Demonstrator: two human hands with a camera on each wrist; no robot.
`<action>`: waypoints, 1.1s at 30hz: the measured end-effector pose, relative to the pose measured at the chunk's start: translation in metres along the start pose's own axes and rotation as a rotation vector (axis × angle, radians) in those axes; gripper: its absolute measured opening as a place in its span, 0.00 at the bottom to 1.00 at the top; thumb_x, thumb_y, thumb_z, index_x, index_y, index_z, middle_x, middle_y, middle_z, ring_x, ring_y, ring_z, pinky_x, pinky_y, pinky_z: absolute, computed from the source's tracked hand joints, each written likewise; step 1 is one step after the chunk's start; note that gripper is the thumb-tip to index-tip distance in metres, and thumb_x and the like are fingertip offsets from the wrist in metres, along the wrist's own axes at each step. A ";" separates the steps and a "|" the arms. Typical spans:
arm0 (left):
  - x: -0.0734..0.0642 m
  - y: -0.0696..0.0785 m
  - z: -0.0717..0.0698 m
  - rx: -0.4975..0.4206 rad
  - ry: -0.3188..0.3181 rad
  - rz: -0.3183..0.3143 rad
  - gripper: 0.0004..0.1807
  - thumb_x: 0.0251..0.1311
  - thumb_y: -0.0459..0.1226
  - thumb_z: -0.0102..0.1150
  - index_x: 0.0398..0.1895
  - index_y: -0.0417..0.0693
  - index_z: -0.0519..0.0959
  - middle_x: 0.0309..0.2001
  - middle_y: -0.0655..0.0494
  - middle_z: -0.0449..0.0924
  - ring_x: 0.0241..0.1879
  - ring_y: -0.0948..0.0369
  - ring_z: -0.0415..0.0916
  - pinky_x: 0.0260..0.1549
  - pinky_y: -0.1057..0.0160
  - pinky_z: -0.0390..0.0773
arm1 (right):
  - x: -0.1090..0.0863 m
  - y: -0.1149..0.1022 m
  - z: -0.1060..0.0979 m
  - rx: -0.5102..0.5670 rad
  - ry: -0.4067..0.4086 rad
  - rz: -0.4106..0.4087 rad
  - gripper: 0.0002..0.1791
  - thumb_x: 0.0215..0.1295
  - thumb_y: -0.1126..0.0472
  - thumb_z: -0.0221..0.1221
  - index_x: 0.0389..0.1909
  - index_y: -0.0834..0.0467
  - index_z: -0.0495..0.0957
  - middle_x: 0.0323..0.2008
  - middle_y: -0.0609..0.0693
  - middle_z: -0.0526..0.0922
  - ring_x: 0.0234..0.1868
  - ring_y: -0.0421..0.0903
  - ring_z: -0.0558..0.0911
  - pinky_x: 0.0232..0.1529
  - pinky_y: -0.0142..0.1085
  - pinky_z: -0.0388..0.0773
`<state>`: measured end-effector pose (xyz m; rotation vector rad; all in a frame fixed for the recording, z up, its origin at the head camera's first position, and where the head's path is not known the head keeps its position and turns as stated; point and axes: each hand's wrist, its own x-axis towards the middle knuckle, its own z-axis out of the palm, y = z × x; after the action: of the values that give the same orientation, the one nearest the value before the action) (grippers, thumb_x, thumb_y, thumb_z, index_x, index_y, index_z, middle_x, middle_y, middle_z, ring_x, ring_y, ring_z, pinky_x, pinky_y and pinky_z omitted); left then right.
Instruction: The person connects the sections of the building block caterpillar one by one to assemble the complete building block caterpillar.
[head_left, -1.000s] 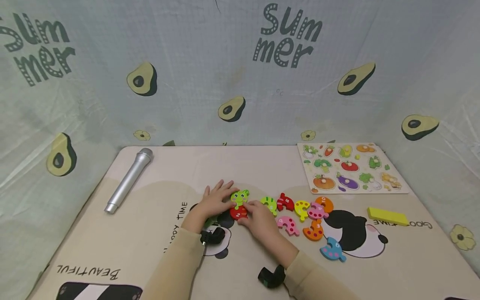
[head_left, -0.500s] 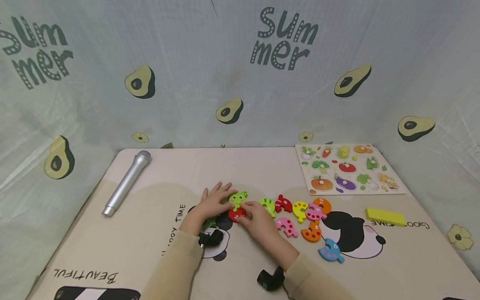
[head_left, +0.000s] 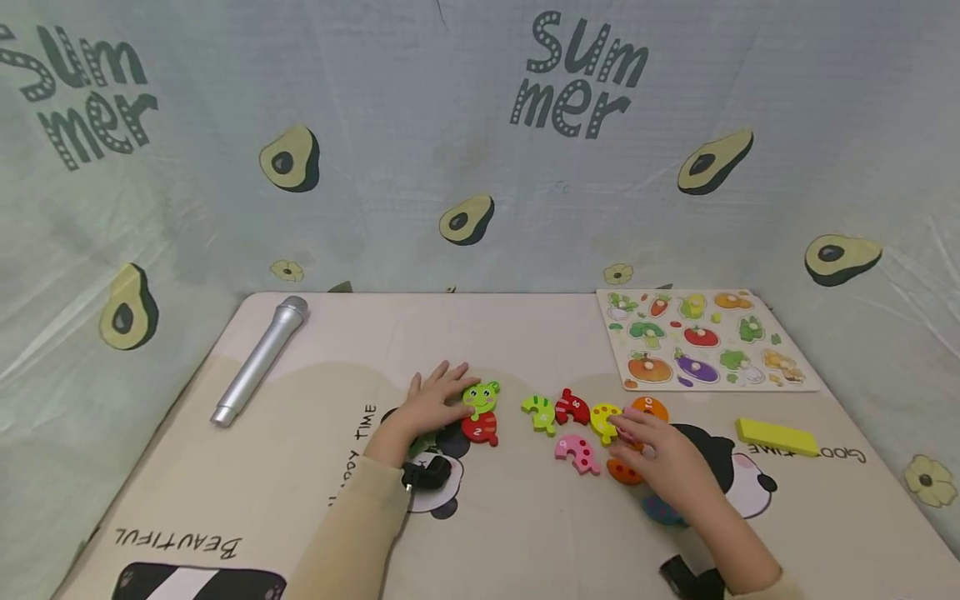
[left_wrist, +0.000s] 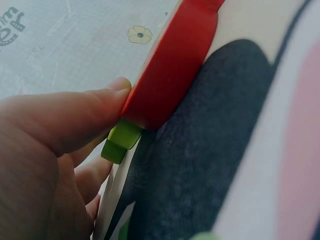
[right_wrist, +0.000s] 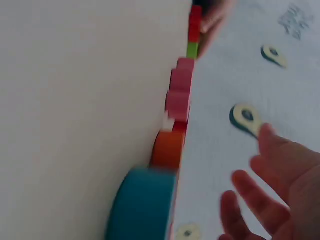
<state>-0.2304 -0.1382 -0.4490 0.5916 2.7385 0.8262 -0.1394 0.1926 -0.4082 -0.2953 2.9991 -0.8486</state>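
Note:
My left hand holds a green caterpillar-head puzzle piece between thumb and index finger, its other fingers spread over the table. A red piece numbered 2 adjoins the head on the near side; in the left wrist view the thumb tip lies at the edge of this red piece. My right hand hovers over the right-hand cluster, fingers apart and holding nothing. Partly hidden under it are an orange piece and a blue piece. In the right wrist view the blue piece is nearest.
Between the hands lie a green, a red, a yellow and a pink piece. Beyond stands a vegetable puzzle board. A yellow block is at right, a silver toy microphone at back left.
My right hand has let go of the red piece numbered 2 and moved right over the other pieces. The left hand has stayed at the green caterpillar head.

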 end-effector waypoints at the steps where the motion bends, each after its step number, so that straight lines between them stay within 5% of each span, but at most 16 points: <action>1: 0.000 0.000 0.000 0.002 -0.002 0.000 0.29 0.58 0.49 0.53 0.64 0.56 0.65 0.71 0.54 0.51 0.72 0.49 0.36 0.62 0.36 0.30 | -0.003 0.009 -0.002 -0.016 -0.028 0.007 0.24 0.54 0.54 0.63 0.54 0.52 0.76 0.57 0.55 0.74 0.57 0.58 0.72 0.51 0.54 0.72; 6: 0.001 0.000 0.000 0.010 -0.002 -0.005 0.29 0.58 0.49 0.52 0.64 0.57 0.64 0.71 0.55 0.51 0.72 0.50 0.36 0.63 0.36 0.30 | -0.008 0.035 -0.006 -0.033 -0.156 -0.009 0.25 0.52 0.54 0.64 0.54 0.49 0.75 0.57 0.56 0.74 0.59 0.60 0.69 0.52 0.57 0.68; 12: 0.001 0.000 0.001 -0.001 -0.001 0.004 0.30 0.57 0.49 0.53 0.64 0.56 0.64 0.71 0.54 0.51 0.72 0.49 0.36 0.62 0.36 0.30 | -0.007 0.039 0.000 -0.039 -0.251 -0.009 0.30 0.49 0.48 0.65 0.56 0.50 0.74 0.57 0.55 0.72 0.60 0.62 0.66 0.52 0.59 0.67; 20: 0.001 -0.001 0.001 0.018 -0.001 0.004 0.30 0.58 0.49 0.52 0.65 0.57 0.63 0.71 0.54 0.51 0.72 0.49 0.36 0.62 0.36 0.30 | -0.008 0.038 0.004 -0.019 -0.281 -0.080 0.28 0.53 0.57 0.63 0.57 0.52 0.71 0.58 0.56 0.72 0.59 0.62 0.65 0.53 0.61 0.65; 33: 0.000 0.000 0.000 0.008 -0.011 -0.005 0.30 0.58 0.49 0.52 0.65 0.57 0.63 0.71 0.55 0.50 0.72 0.50 0.35 0.63 0.37 0.29 | -0.004 0.039 0.008 -0.076 -0.221 -0.004 0.37 0.46 0.45 0.66 0.57 0.59 0.71 0.56 0.60 0.68 0.58 0.61 0.68 0.53 0.57 0.69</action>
<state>-0.2302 -0.1379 -0.4488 0.5893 2.7338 0.8093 -0.1420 0.2218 -0.4354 -0.3706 2.8295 -0.6545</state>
